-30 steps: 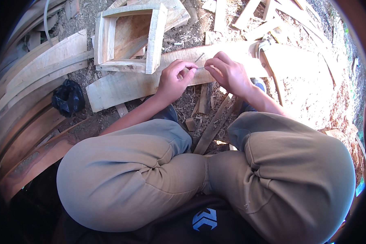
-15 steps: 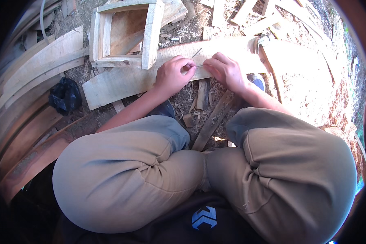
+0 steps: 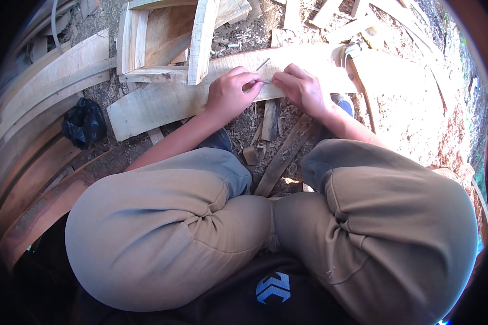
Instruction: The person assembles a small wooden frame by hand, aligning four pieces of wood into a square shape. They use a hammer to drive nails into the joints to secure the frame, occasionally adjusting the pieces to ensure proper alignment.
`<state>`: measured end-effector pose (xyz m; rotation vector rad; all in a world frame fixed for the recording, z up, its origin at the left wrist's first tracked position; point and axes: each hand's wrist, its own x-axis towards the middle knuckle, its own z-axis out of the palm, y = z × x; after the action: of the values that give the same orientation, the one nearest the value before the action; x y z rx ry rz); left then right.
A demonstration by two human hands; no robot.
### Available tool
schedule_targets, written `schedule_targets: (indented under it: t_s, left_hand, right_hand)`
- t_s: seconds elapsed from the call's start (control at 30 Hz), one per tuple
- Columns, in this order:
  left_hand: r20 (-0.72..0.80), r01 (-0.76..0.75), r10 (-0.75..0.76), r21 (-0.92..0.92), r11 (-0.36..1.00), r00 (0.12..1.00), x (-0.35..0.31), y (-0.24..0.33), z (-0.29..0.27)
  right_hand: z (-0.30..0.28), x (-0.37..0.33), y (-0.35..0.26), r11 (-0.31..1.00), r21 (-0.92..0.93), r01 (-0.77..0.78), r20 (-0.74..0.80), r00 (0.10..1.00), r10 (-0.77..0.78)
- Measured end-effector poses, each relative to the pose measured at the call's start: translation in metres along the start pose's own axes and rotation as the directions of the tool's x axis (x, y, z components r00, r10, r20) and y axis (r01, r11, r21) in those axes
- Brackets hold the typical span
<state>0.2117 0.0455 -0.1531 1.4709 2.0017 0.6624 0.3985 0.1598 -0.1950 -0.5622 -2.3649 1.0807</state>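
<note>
Both hands meet over a long pale plank (image 3: pixel 162 108), each closed in a pinch. A thin metal nail (image 3: pixel 268 82) spans the small gap between them. My left hand (image 3: pixel 233 93) has its thumb and forefinger at the nail's left end. The fingertips of my right hand (image 3: pixel 301 89) are at its right end. Just beyond my fingers, another nail (image 3: pixel 263 64) shows against the plank; whether it lies there or sticks up I cannot tell. A wooden box frame (image 3: pixel 199 43) of nailed boards rests at the plank's far left.
A hammer with a brown handle (image 3: pixel 364 89) lies by the plank's right end, partly in glare. A black plastic bag (image 3: pixel 84 123) sits at left beside curved boards (image 3: pixel 54 81). Offcuts (image 3: pixel 352 28) and shavings litter the ground. A narrow wood strip (image 3: pixel 282 157) lies between my feet.
The view has shifted slightly, so the plank and box frame appear a little higher. My hands keep their pinch on the nail, with little visible movement.
</note>
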Motion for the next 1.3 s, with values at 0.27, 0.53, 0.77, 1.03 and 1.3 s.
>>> schedule_targets:
  t_s: [0.27,0.53,0.77,1.03,1.3]
  left_hand:
    - [0.012,-0.006,0.006,0.007,1.000,1.000,0.002,-0.003,0.000]
    - [0.023,0.029,-0.029,0.007,1.000,0.999,0.003,0.000,0.000]
    - [0.022,0.057,-0.056,-0.021,0.998,0.998,0.003,0.002,-0.002]
    - [-0.017,0.040,-0.040,-0.029,0.999,0.999,0.002,-0.002,0.001]
    - [-0.001,0.041,-0.041,-0.087,0.995,0.999,0.004,-0.004,0.000]
  right_hand:
    - [-0.004,-0.001,0.007,0.985,-0.126,0.117,0.057,0.992,-0.110]
    - [-0.011,-0.002,0.006,0.977,-0.141,0.162,0.018,0.987,-0.161]
    - [-0.075,-0.036,0.027,0.945,-0.102,-0.312,-0.468,0.853,0.231]
    - [-0.098,-0.185,0.104,0.775,0.124,-0.620,-0.453,0.659,0.600]
    - [-0.108,-0.211,0.106,0.828,0.089,-0.554,-0.541,0.671,0.507]
